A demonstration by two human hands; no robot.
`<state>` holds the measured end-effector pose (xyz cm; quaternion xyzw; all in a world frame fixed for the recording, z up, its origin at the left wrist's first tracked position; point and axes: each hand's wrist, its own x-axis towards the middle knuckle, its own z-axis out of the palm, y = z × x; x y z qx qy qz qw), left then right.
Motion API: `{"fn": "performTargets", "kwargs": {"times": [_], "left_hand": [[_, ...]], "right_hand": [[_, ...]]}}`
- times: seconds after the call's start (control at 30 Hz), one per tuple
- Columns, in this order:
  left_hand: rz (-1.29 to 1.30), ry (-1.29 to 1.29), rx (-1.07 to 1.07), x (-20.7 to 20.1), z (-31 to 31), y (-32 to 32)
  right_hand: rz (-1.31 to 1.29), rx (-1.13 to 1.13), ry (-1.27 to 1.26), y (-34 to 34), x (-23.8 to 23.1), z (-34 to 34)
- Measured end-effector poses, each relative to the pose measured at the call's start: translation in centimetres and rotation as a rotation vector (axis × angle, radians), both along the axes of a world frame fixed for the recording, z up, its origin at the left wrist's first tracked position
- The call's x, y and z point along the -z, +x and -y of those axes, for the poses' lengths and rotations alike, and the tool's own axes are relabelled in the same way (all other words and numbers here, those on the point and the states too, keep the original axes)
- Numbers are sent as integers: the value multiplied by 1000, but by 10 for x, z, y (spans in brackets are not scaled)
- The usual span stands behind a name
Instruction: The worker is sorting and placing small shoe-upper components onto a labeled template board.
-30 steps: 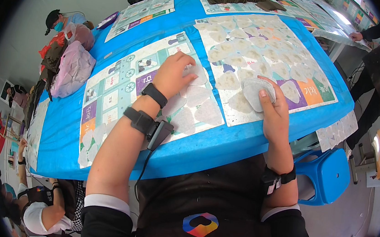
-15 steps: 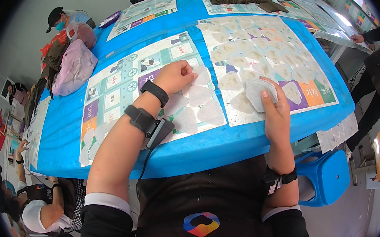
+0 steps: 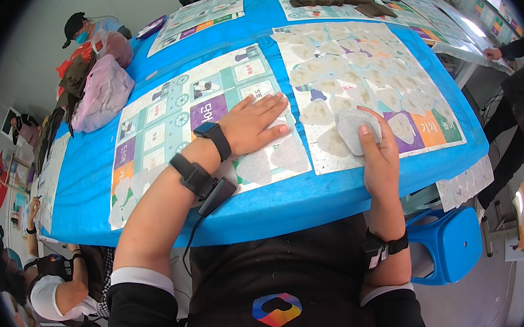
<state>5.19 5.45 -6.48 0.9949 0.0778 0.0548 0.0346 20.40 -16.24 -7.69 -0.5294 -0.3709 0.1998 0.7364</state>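
My left hand (image 3: 254,127) lies flat with its fingers stretched out, pressing on thin whitish pieces on a printed mat (image 3: 175,86). Part of those pieces is hidden under the palm; a loose whitish piece (image 3: 290,153) shows beside the thumb. In my right hand (image 3: 381,151) is a small stack of rounded white pads (image 3: 356,131), gripped between thumb and fingers over the near edge of the right mat (image 3: 321,167). That mat is covered with several similar pieces, many with a grey-brown patch in the middle (image 3: 318,112).
A blue cloth (image 3: 250,222) covers the table. Dark strips (image 3: 340,2) lie on a far mat. Plastic bags (image 3: 101,94) sit at the left edge, near a person in a cap. A blue stool (image 3: 450,244) stands at the right. Other people are at left and right.
My left hand has gone from closed fingers at the upper whitish piece to spread flat over the pieces. The right hand with its stack has stayed nearly still.
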Motion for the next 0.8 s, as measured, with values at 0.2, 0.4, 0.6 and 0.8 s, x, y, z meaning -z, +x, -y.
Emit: {"fn": "performTargets", "kwargs": {"times": [0.2, 0.4, 0.6, 0.8], "left_hand": [[-236, 238, -145, -14, 15, 0], [-326, 153, -99, -38, 16, -12], [425, -59, 375, -57, 79, 31], [758, -133, 271, -38, 105, 58]], "right_hand": [[3, 1, 5, 1, 1, 1], [-13, 3, 18, -1, -1, 1], [-141, -49, 99, 2, 0, 2], [-152, -110, 135, -1, -3, 2]]}}
